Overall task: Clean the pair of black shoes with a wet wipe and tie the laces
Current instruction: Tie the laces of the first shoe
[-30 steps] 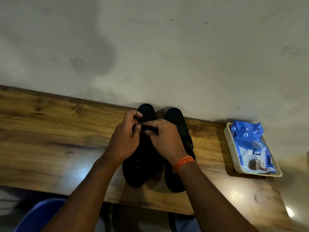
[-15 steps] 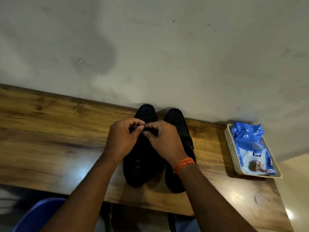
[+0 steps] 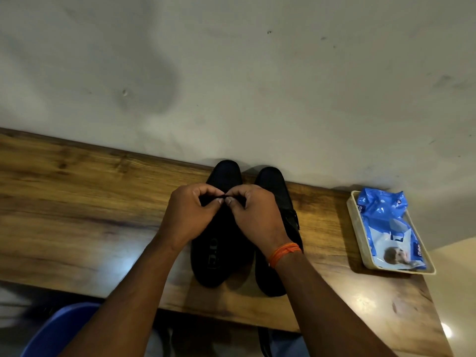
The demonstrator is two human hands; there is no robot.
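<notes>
My left hand (image 3: 190, 215) and right hand (image 3: 253, 215) have drawn together, fingertips now meeting, both pinching the lace (image 3: 223, 196) of the left shoe (image 3: 219, 253). The pair stands at the worktop's (image 3: 77, 202) back edge. I judge the knot is being tightened.

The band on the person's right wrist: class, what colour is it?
Orange. The wrist band shows clearly in the head view, the only one given.
</notes>
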